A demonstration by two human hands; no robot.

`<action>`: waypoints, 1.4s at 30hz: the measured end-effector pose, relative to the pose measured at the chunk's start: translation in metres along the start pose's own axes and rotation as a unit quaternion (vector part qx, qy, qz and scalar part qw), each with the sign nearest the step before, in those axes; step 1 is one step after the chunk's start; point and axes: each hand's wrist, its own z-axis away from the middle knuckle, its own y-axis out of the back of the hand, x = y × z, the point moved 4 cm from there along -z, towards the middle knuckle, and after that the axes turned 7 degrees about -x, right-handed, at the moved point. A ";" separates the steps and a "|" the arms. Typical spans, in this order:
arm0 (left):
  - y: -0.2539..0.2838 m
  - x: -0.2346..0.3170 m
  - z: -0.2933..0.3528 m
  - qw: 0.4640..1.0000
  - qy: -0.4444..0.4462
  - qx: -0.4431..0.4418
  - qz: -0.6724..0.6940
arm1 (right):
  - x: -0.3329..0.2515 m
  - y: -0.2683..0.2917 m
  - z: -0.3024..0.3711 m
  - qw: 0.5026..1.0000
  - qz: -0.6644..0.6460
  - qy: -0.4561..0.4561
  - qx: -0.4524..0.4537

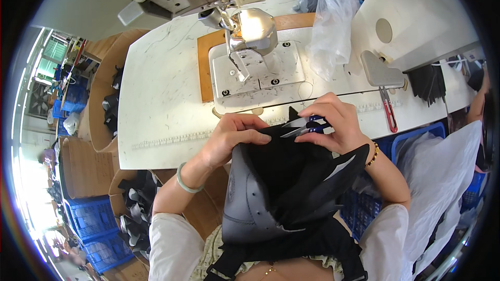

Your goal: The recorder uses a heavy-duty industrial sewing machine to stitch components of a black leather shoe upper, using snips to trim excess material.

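A black and dark grey shoe upper [244, 192] hangs in front of me, its inner side folded open toward me. My left hand [229, 138] pinches its top edge between thumb and fingers. Small dark-handled thread snips [315, 126] are in my right hand [341, 125], held between thumb and fingers. The snips' metal blades are apart and point left, at the upper's edge close to my left fingertips. Any thread between the blades is too fine to make out.
A sewing machine [252, 34] stands beyond my hands on a white table [161, 83]. Red-handled scissors [389, 114] and a clear plastic bag [332, 31] lie to its right. Cardboard boxes [86, 166] and blue crates [99, 229] stand at left. Another person's arm [478, 99] shows at far right.
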 end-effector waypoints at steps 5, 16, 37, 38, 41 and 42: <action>0.003 0.009 0.000 0.997 -0.034 0.055 -0.032 | 0.000 0.004 0.002 0.988 0.003 -0.142 -0.062; 0.014 0.032 0.011 0.984 -0.083 0.141 -0.076 | -0.016 0.021 -0.036 0.838 -0.379 -0.359 -0.161; 0.006 0.003 -0.005 0.997 -0.056 0.040 0.041 | -0.020 -0.031 0.002 0.975 -0.116 -0.174 -0.071; 0.005 0.002 -0.007 0.998 -0.048 0.037 0.036 | -0.019 -0.030 0.003 0.974 -0.119 -0.180 -0.064; 0.004 -0.001 -0.012 0.998 -0.037 0.047 0.036 | -0.013 -0.030 0.004 0.973 -0.103 -0.197 -0.067; 0.005 -0.002 -0.013 0.998 -0.037 0.045 0.031 | -0.011 -0.033 0.004 0.972 -0.105 -0.191 -0.092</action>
